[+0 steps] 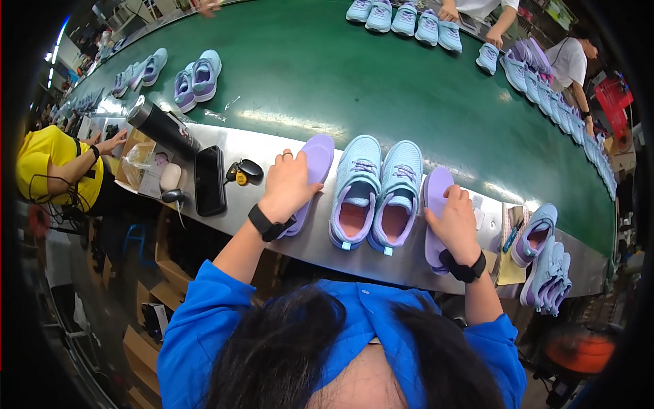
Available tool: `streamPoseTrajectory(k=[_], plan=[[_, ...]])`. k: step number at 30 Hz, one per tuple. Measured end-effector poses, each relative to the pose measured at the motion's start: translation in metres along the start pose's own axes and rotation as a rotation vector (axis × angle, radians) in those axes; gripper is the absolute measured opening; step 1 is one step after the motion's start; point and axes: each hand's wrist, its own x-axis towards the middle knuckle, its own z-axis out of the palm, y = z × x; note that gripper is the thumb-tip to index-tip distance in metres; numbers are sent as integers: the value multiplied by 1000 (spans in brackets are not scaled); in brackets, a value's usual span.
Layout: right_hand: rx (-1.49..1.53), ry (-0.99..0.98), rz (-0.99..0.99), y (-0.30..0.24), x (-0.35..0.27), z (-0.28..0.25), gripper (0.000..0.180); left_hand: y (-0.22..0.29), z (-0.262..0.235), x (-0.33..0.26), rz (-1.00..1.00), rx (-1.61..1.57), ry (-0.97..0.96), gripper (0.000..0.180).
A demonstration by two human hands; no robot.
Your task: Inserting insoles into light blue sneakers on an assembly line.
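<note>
- Dark hair (279, 344) and a blue shirt (197, 334) are seen closest to the lens; the bench (240, 204) beyond is partly blocked.
- Far left: a co-worker in yellow (51, 163) is seated. A black tumbler (162, 127), phone (210, 180) and keys (242, 172) are parked on the bench, apart from the work.
- Left insole (319, 157), lavender: gripped in the left hand (289, 187), fingers over it, thumb at its right edge. Far end leaned right, just beside the left shoe. Lifted or resting on the bench: cannot be told.
- Centre: left shoe (360, 167) and right shoe (403, 167), light blue, are stood upright side by side, toes away, heels near. Pink lining is visible in both openings.
- Right insole (438, 183), lavender: gripped in the right hand (455, 221), just beside the right shoe.
- Handling advice: insoles best held by the edges, unbent; pressure even on both sides; toe ends pointed like the shoes; left/right shape checked; shoe uppers kept unbumped.
- Far right: a pen (510, 240) and more shoes (547, 276) are kept near; elbow clearance should be watched.
</note>
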Motion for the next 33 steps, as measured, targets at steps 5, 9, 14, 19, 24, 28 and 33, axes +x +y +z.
streamPoseTrajectory(k=[5,9,14,19,24,28,33], plan=[[419,-53,144,7,-7,-23,49,-22,-11,-5,-74,-373,61,54],[607,71,216,5,-13,-30,49,-23,-25,-12,-70,-516,242,50],[1322,-32,174,-17,-21,-29,51,17,-56,-43,260,-559,289,40],[489,202,-164,-72,-32,16,49,57,-14,-54,357,-612,266,41],[430,181,-138,-78,-32,10,58,68,10,-70,218,-497,281,53],[322,44,-240,-53,-19,-4,59,48,-3,-48,246,-651,113,58],[406,-67,-316,-15,-6,-19,61,24,-9,-36,389,-525,214,54]])
